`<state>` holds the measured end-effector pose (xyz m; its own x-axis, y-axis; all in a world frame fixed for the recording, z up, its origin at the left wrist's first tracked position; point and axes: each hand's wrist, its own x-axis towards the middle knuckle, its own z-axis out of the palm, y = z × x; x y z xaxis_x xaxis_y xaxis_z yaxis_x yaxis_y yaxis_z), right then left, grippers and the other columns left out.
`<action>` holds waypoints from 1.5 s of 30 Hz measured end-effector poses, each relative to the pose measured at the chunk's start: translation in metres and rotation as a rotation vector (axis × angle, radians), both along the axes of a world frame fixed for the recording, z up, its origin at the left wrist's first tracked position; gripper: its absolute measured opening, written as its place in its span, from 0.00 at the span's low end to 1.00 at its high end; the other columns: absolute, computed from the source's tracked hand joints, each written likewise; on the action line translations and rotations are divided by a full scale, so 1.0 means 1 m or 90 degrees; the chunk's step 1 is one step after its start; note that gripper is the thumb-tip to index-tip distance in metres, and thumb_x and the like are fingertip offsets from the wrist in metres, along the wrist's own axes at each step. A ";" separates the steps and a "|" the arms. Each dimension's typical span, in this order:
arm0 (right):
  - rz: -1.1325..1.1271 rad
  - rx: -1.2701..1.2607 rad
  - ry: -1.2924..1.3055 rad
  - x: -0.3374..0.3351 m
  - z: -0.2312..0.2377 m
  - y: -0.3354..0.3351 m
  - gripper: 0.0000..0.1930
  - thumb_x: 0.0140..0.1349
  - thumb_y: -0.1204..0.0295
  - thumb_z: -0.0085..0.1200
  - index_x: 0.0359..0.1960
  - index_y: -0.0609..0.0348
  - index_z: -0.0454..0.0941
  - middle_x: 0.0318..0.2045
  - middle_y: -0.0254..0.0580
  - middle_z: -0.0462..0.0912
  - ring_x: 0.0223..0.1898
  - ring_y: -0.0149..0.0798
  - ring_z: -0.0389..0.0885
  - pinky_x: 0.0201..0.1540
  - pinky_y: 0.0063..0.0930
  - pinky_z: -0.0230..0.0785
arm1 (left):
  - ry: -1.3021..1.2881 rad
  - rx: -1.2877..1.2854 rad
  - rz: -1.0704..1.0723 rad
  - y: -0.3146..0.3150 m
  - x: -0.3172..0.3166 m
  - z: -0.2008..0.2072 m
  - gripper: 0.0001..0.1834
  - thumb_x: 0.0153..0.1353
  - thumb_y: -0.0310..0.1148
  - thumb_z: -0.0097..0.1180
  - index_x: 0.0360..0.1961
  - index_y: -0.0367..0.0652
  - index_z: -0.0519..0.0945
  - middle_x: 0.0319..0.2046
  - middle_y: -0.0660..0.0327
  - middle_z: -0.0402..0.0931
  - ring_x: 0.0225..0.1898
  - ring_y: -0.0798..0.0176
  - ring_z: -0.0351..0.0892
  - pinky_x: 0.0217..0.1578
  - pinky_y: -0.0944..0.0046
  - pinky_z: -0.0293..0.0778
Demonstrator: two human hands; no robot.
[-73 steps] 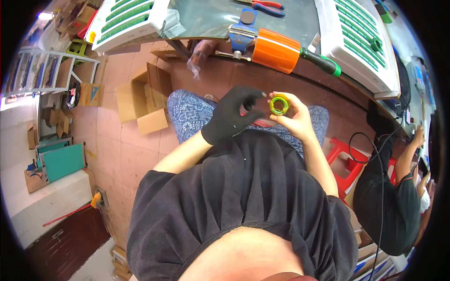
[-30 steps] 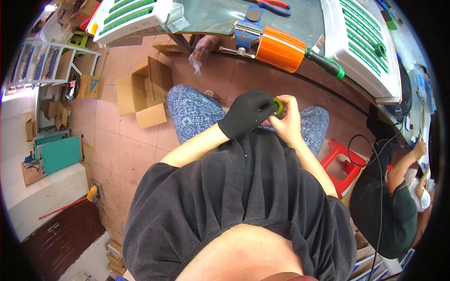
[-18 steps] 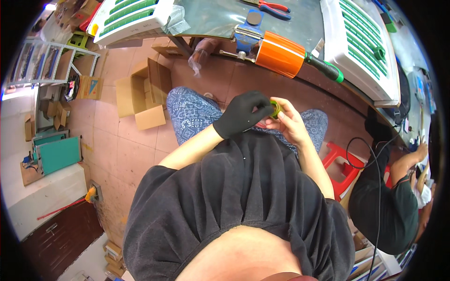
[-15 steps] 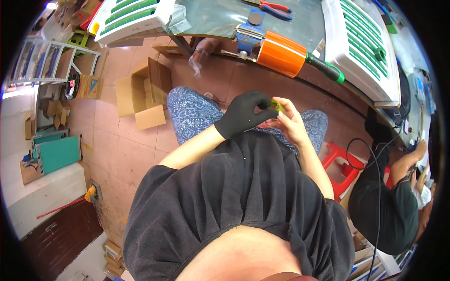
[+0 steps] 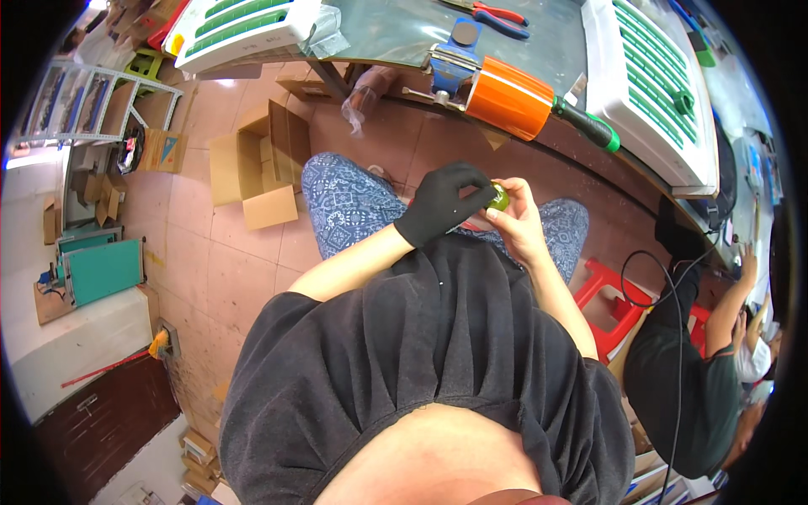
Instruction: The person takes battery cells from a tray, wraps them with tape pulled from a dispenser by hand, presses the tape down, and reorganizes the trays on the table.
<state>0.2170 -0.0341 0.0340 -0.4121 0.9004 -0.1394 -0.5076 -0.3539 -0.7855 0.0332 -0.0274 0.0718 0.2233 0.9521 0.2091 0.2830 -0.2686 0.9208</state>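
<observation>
Above my lap a small, round, glossy yellow-green thing (image 5: 499, 198) is held between my two hands; its exact kind I cannot make out. My left hand (image 5: 444, 204), in a black glove, curls its thumb and fingers into a pinch at the left side of it. From the right, the bare thumb and fingers of my right hand (image 5: 523, 223) grip the same thing. Part of it is hidden by the fingers.
A workbench (image 5: 387, 42) ahead carries a blue vise (image 5: 454, 66), an orange cylinder (image 5: 510, 98) with a black-green handle (image 5: 589, 123), red-blue pliers (image 5: 502, 23) and white trays with green strips (image 5: 652, 93). An open cardboard box (image 5: 269, 164) stands left; a red stool (image 5: 608, 303) and a co-worker (image 5: 677, 370) right.
My left hand has shifted slightly right and its finger gap has narrowed. More of the green thing shows between my hands. The co-worker's arm at right has moved up a little.
</observation>
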 end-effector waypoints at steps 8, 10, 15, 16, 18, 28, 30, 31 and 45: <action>0.000 -0.035 0.037 0.004 0.011 0.003 0.23 0.55 0.85 0.56 0.53 0.60 0.65 0.49 0.42 0.72 0.53 0.36 0.73 0.56 0.31 0.69 | 0.023 0.080 -0.057 0.005 -0.009 -0.003 0.09 0.54 0.29 0.59 0.35 0.37 0.79 0.35 0.55 0.77 0.38 0.54 0.78 0.39 0.59 0.73; 0.021 -0.005 0.026 0.010 0.012 0.006 0.24 0.56 0.84 0.56 0.55 0.61 0.65 0.50 0.43 0.73 0.52 0.35 0.74 0.55 0.31 0.71 | 0.075 0.162 -0.091 0.008 -0.013 0.002 0.09 0.54 0.30 0.59 0.36 0.38 0.80 0.36 0.56 0.77 0.39 0.54 0.77 0.40 0.58 0.73; 0.001 0.000 -0.009 0.008 0.013 0.005 0.24 0.55 0.83 0.57 0.55 0.62 0.66 0.50 0.44 0.74 0.51 0.36 0.74 0.55 0.31 0.70 | 0.329 0.452 -0.193 0.019 -0.010 0.013 0.06 0.52 0.34 0.58 0.30 0.45 0.79 0.33 0.61 0.76 0.34 0.55 0.75 0.36 0.54 0.71; -0.012 0.003 -0.024 0.009 0.013 0.004 0.24 0.55 0.83 0.58 0.55 0.62 0.66 0.49 0.44 0.74 0.51 0.36 0.75 0.56 0.31 0.69 | 0.329 0.452 -0.193 0.019 -0.008 0.012 0.06 0.52 0.34 0.58 0.30 0.45 0.79 0.33 0.61 0.76 0.34 0.55 0.75 0.36 0.54 0.71; 0.004 0.011 -0.027 0.012 0.014 0.003 0.24 0.55 0.82 0.58 0.54 0.62 0.67 0.50 0.44 0.74 0.51 0.35 0.74 0.55 0.30 0.69 | 0.369 0.415 -0.169 0.013 -0.004 0.008 0.06 0.51 0.35 0.58 0.27 0.46 0.77 0.29 0.62 0.76 0.31 0.54 0.75 0.32 0.53 0.70; 0.138 0.076 -0.051 0.018 0.014 -0.005 0.28 0.51 0.72 0.65 0.54 0.65 0.68 0.50 0.46 0.75 0.53 0.36 0.74 0.54 0.29 0.68 | 0.365 0.226 -0.366 0.000 -0.012 0.029 0.07 0.51 0.37 0.56 0.26 0.46 0.76 0.24 0.59 0.75 0.27 0.53 0.76 0.30 0.54 0.69; 0.138 0.011 0.011 0.016 0.015 -0.004 0.28 0.53 0.70 0.64 0.54 0.64 0.68 0.50 0.47 0.76 0.52 0.36 0.75 0.54 0.30 0.68 | 0.366 0.326 -0.290 -0.005 -0.011 0.030 0.06 0.51 0.37 0.56 0.24 0.47 0.76 0.24 0.61 0.75 0.28 0.56 0.76 0.30 0.56 0.70; 0.138 -0.054 0.071 0.014 0.016 -0.003 0.28 0.54 0.67 0.63 0.54 0.64 0.68 0.50 0.48 0.76 0.51 0.37 0.75 0.53 0.31 0.68 | 0.367 0.326 -0.293 -0.006 -0.012 0.028 0.06 0.51 0.37 0.56 0.24 0.47 0.76 0.24 0.61 0.75 0.28 0.56 0.76 0.30 0.56 0.70; 0.161 -0.081 0.082 0.011 0.003 0.004 0.21 0.63 0.65 0.55 0.54 0.62 0.68 0.47 0.46 0.77 0.43 0.36 0.80 0.47 0.30 0.76 | 0.110 0.047 -0.142 0.009 -0.016 0.022 0.12 0.52 0.33 0.60 0.37 0.41 0.78 0.27 0.55 0.77 0.30 0.52 0.79 0.31 0.58 0.73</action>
